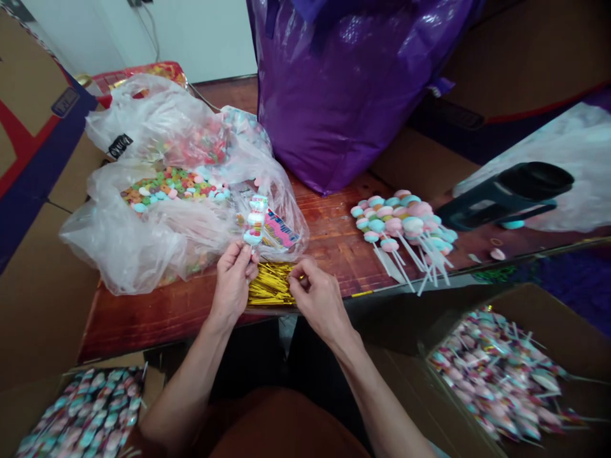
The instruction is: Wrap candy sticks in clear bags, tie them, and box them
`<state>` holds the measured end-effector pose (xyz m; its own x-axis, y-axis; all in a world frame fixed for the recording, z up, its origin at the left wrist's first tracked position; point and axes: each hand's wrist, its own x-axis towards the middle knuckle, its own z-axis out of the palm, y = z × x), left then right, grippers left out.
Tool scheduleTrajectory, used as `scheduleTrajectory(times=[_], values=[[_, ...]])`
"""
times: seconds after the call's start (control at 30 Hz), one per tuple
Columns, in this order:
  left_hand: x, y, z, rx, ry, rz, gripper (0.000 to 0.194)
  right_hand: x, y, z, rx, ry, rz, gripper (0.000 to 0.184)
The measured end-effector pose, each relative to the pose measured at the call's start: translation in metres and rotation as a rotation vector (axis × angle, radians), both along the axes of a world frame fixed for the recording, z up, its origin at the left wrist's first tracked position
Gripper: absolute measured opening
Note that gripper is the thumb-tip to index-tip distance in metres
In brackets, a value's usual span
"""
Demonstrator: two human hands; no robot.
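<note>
Upright in my left hand is a candy skewer of pale blue and white marshmallows with coloured gummy rings between them. My fingers are closed around its lower end, which they hide. A bundle of gold twist ties lies at the table's front edge, between my hands. At the right end of that bundle, my right hand has its thumb and forefinger pinched together; what is between them, if anything, is too small to make out.
Open plastic bags of gummy rings and marshmallows lie left. A purple bag stands behind. To the right are marshmallow skewers and a dark tumbler. Boxes of skewers flank me, one low right, another low left.
</note>
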<state>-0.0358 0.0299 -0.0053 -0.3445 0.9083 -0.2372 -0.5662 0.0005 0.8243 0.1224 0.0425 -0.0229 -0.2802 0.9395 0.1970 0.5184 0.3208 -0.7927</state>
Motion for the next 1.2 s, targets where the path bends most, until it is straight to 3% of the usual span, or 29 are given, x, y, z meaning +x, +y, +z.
scheduleTrajectory(times=[0.2,0.33,0.53,0.73,0.93,1.2], values=[[0.008,0.000,-0.001,0.005,0.094,0.060,0.029,-0.004,0.000,0.001,-0.052,0.084,0.019,0.013],[0.006,0.001,0.000,0.009,0.113,0.053,0.027,-0.002,-0.002,-0.002,-0.180,0.174,0.004,0.010],[0.010,0.001,-0.004,-0.030,0.162,-0.111,0.019,-0.002,-0.002,0.000,-0.361,0.344,0.058,0.015],[0.023,-0.005,-0.011,-0.012,0.290,-0.291,0.015,0.008,0.008,0.007,-0.401,0.329,0.053,0.010],[0.033,-0.002,-0.009,0.122,0.581,-0.274,0.020,0.015,0.009,0.007,-0.514,0.433,0.009,0.013],[0.043,0.002,-0.017,0.031,0.447,-0.212,0.033,0.011,0.000,0.012,-0.604,0.712,-0.034,0.024]])
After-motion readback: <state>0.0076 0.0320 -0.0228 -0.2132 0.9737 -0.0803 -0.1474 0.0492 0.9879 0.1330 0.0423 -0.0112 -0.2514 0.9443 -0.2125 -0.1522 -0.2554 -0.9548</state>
